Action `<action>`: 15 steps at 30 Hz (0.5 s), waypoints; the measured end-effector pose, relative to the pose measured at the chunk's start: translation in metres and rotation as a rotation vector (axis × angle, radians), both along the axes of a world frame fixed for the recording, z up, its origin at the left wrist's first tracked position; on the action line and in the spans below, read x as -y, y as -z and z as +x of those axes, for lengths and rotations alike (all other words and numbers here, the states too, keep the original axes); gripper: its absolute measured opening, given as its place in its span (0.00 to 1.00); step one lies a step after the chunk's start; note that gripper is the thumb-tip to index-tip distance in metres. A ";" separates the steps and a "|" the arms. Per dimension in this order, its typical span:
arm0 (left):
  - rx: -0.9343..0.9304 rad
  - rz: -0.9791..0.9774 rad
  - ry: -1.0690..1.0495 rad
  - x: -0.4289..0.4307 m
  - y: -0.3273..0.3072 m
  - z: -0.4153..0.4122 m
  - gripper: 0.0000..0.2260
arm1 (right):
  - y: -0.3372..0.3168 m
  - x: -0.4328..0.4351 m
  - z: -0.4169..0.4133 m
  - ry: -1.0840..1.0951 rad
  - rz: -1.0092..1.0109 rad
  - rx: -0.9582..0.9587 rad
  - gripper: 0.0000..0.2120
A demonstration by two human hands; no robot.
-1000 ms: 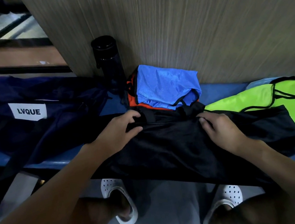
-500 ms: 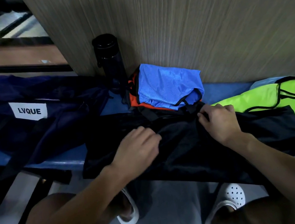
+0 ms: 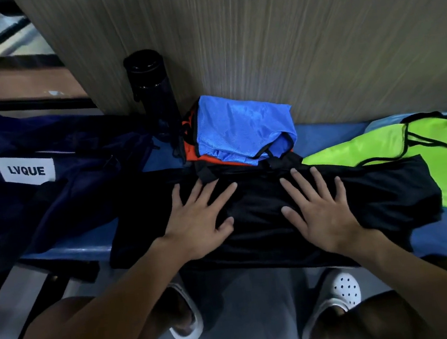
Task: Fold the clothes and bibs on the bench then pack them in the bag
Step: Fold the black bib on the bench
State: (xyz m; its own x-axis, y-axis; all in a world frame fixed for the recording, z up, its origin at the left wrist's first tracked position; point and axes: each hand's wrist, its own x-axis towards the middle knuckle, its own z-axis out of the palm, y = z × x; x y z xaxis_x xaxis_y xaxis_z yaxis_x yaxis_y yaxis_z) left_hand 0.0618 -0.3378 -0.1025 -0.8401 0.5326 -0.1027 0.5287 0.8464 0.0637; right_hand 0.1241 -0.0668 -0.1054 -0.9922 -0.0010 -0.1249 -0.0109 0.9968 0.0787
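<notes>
Left hand (image 3: 195,225), right hand (image 3: 325,213) newly flat; black garment (image 3: 387,195) under fingers (image 3: 319,183)

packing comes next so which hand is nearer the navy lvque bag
Left. The left hand lies flat on the black garment toward the navy bag; the right hand lies farther off, nearer the green bib.

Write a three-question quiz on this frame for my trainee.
1. True or false: the left hand and right hand lie flat, fingers spread, on the black garment.
2. What lies directly under the blue bib? A. an orange bib B. a white towel C. a red cap
3. Fill in: the label on the bag reads ____.
Key: 1 true; 2 A; 3 LVQUE.
</notes>
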 end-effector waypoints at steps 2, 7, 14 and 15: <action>0.003 0.001 -0.011 0.000 -0.004 -0.002 0.33 | -0.002 -0.003 -0.003 -0.017 -0.006 0.003 0.33; -0.086 0.096 -0.005 -0.005 -0.005 0.006 0.31 | -0.003 -0.010 0.013 -0.040 -0.008 -0.027 0.30; -0.163 0.156 0.009 -0.018 -0.020 0.011 0.28 | -0.007 -0.015 0.010 -0.039 -0.083 -0.051 0.34; -0.261 0.241 0.045 -0.024 -0.023 0.013 0.24 | -0.011 -0.017 0.013 -0.037 -0.085 -0.066 0.34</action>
State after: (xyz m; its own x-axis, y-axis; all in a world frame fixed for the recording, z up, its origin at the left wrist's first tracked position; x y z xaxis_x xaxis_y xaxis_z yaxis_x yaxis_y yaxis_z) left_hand 0.0753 -0.3136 -0.0792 -0.7969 0.5520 0.2457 0.5896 0.7992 0.1168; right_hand 0.1372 -0.0502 -0.0945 -0.9973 -0.0453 -0.0570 -0.0451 0.9990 -0.0041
